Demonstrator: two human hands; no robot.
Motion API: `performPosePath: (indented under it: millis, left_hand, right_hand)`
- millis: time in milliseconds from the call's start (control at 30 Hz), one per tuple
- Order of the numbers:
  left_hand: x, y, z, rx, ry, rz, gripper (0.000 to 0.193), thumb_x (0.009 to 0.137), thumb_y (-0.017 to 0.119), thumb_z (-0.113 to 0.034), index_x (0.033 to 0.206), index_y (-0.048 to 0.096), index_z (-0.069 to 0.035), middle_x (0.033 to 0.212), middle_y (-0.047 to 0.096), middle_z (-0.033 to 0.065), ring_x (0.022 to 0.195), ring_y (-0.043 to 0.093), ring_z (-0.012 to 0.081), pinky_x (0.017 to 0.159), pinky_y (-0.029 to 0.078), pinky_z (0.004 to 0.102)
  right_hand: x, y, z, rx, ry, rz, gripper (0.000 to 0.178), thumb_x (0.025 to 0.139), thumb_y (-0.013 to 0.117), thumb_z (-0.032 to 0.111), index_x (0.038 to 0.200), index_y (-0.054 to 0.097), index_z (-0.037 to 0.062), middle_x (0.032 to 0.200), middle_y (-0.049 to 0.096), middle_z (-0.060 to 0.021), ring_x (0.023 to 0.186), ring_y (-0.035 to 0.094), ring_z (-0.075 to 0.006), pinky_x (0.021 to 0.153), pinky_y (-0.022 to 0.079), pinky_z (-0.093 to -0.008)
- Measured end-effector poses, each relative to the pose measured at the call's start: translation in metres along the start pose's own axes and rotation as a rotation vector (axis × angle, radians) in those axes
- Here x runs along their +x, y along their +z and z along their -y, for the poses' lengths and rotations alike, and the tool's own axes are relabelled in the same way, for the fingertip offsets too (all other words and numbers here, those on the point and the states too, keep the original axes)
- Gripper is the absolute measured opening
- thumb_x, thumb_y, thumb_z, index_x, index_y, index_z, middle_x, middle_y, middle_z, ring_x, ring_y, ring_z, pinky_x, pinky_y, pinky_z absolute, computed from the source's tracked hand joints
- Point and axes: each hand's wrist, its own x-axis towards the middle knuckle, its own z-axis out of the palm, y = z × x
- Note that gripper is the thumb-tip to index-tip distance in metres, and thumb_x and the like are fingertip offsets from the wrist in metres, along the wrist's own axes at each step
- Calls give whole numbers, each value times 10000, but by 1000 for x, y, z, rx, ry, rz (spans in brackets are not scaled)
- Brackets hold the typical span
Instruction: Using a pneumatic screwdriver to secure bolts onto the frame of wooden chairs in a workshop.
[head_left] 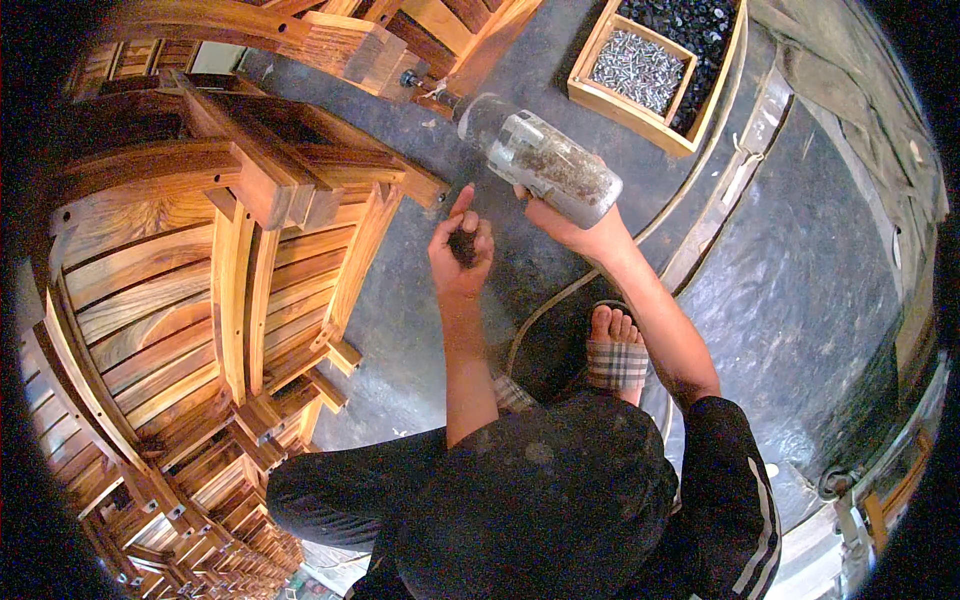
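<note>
My right hand [570, 225] grips a worn, grey power screwdriver [550, 165], whose shaft points up and left. Its tip reaches a small dark round piece [410, 78] at the end of a wooden chair leg [350, 55]. Whether the tip turns a screw there is too small to tell. Lower and to the left, my left hand [462, 245] is raised apart from the tool. Its index finger is extended while the other fingers curl over something dark in the palm, which I cannot make out. Close to this hand is the leg end of another wooden chair [430, 185].
At the upper right, a wooden box [675, 140] holds black round pieces [680, 20] and a smaller compartment of silvery screws [640, 70]. Slatted wooden chairs [150, 320] are stacked along the left. A cable [550, 305] crosses the dark floor [400, 300] beside my sandalled foot [615, 345].
</note>
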Motion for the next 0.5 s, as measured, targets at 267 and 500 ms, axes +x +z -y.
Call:
performPosePath:
  millis: [267, 500]
  left_hand:
    - [0, 13, 2, -41, 4, -14, 446, 863, 445, -108, 1291, 454, 17, 732, 492, 44, 594, 423, 154, 487, 363, 265]
    - [-2, 52, -9, 199, 49, 34, 456, 948, 425, -246, 1309, 416, 33, 660, 442, -2, 520, 390, 132, 455, 316, 237]
  right_hand:
    - [-7, -6, 5, -64, 38, 17, 276, 620, 678, 74, 887, 637, 19, 779, 656, -115, 688, 637, -260, 644, 508, -335]
    - [-51, -24, 11, -251, 56, 154, 287, 658, 657, 81, 942, 641, 46, 847, 659, -88, 749, 616, -239, 673, 485, -333]
